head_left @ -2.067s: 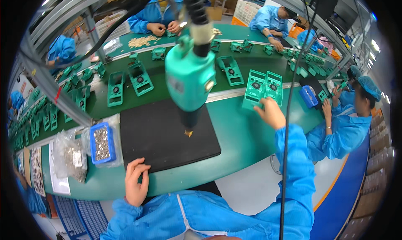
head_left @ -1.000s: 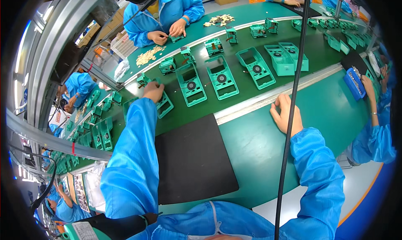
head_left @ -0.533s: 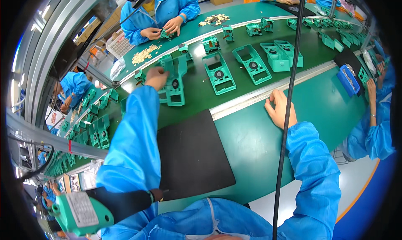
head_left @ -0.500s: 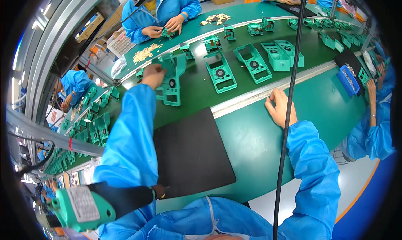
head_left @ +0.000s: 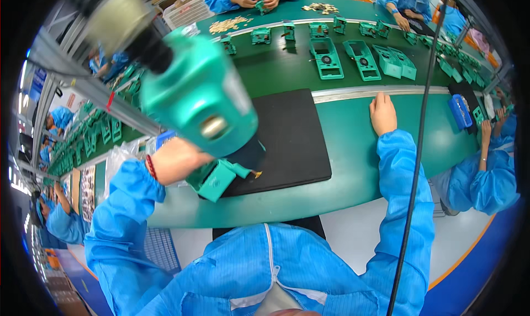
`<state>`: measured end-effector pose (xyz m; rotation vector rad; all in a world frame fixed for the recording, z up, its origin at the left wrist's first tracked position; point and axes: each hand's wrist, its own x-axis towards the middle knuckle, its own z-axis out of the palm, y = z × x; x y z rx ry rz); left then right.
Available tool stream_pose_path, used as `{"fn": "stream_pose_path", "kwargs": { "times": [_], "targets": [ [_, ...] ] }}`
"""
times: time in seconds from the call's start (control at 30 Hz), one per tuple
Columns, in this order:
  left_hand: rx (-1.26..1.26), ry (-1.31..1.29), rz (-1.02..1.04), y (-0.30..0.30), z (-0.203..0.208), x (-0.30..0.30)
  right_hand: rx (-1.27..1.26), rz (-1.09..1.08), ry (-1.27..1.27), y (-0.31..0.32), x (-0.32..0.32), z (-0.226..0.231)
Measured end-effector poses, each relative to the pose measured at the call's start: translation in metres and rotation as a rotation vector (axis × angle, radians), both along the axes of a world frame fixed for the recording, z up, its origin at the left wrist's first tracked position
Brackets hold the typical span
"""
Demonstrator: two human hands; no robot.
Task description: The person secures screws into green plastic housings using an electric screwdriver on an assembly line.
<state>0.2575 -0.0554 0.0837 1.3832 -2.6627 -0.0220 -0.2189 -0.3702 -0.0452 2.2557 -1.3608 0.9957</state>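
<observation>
The left hand, a red bead bracelet at its wrist, has hold of a green plastic housing, which sits tilted at the near left corner of a black mat. A green electric screwdriver, blurred, hangs right in front, so I can't make out how the fingers wrap the housing or whether it touches the mat.

Over to the right, well apart from the mat, the right hand lies loosely on the green bench, palm down and holding nothing that I can see, its fingertips by the metal rail.

Past the rail, on the dark green belt, two open green frames with round black centres lie near a pair of deeper green cases set side by side. Small green assemblies stand in a row behind them. Across the belt, a co-worker's hands work on a small green part, near a pile of pale pieces. At far right, another co-worker sits by a blue tray.
</observation>
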Motion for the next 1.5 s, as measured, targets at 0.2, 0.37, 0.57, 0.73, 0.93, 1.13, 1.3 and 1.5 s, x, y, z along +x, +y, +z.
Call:
{"fn": "stream_pose_path", "kwargs": {
  "times": [0.2, 0.37, 0.57, 0.73, 0.93, 1.13, 1.3, 1.5],
  "targets": [
    [-0.099, -0.155, -0.286, 0.071, -0.014, -0.039, 0.325, 0.072, -0.181, 0.092, 0.063, 0.032],
    [-0.282, -0.144, -0.345, 0.086, -0.064, -0.069, 0.505, 0.390, -0.267, 0.196, 0.123, 0.071],
    [-0.221, -0.056, -0.217, 0.083, -0.090, -0.082, 0.590, 0.288, -0.144, 0.240, 0.114, 0.035],
    [-0.206, 0.253, -0.032, 0.111, -0.095, -0.089, 0.608, 0.291, -0.295, 0.257, 0.123, 0.020],
    [-0.237, 0.443, -0.028, 0.116, -0.134, -0.110, 0.478, 0.263, -0.280, 0.259, 0.138, 0.007],
    [-0.255, 0.368, -0.192, 0.110, -0.136, -0.090, 0.562, 0.249, -0.315, 0.247, 0.132, 0.019],
    [-0.360, 0.437, -0.169, 0.116, -0.121, -0.077, 0.294, 0.409, -0.685, 0.228, 0.135, 0.089],
    [-0.440, 0.403, 0.747, 0.089, -0.096, 0.030, 0.452, 0.973, -0.930, 0.276, 0.214, 0.174]
  ]
}}
